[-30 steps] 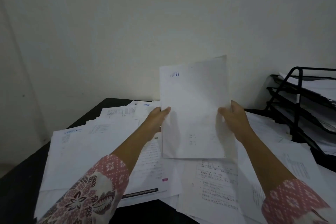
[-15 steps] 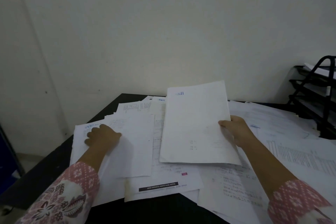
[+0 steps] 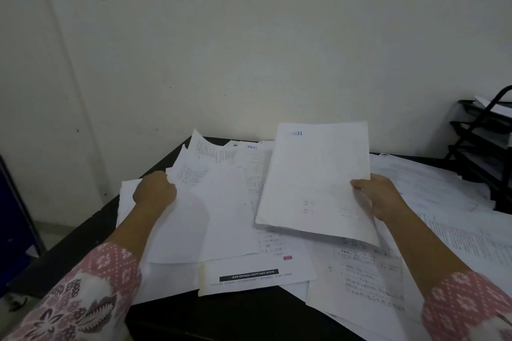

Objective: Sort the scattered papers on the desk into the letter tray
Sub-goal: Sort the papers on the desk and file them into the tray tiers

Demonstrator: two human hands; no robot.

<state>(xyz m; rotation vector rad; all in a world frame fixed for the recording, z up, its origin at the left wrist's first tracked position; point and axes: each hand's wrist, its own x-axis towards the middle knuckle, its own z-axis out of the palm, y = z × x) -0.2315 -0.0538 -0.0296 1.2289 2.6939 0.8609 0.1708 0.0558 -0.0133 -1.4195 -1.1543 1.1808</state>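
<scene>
Many white printed papers lie scattered over a black desk. My right hand grips the right edge of a thin white stack with a blue logo, held just above the pile. My left hand is closed on the upper left edge of a few sheets at the desk's left side, and their far corner curls up. The black tiered letter tray stands at the far right against the wall, with paper in its top tier.
A pale wall runs close behind the desk. A blue object stands on the floor to the left. The desk's left edge slants toward me, and its bare black surface shows along the near edge.
My left hand let go of the logo stack, moved left and closed on sheets there, lifting their edge. The right hand lowered the stack toward the pile. The view turned left.
</scene>
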